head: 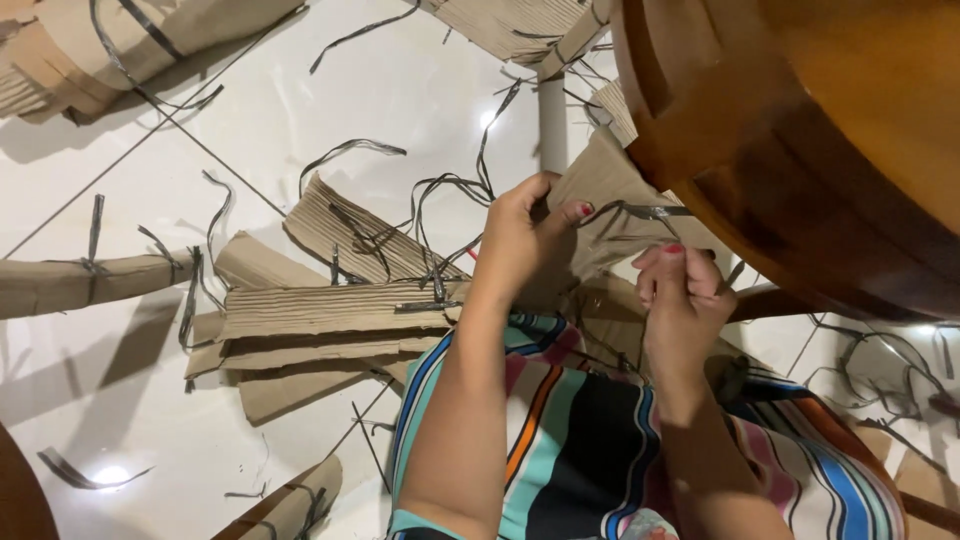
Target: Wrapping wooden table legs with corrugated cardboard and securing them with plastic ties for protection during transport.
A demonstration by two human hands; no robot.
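Pinching a thin, springy strap (640, 211), right hand (680, 300) pulls; left hand (525, 235) clamps light, pliable cardboard wrapping (610, 180) near its edge.

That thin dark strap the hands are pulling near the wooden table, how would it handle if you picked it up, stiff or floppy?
The strap probably feels springy rather than limp: loose strap pieces on the floor hold curved loops. It looks thin and light. It is likely slick, since the right hand and left hand pinch it with their fingertips.
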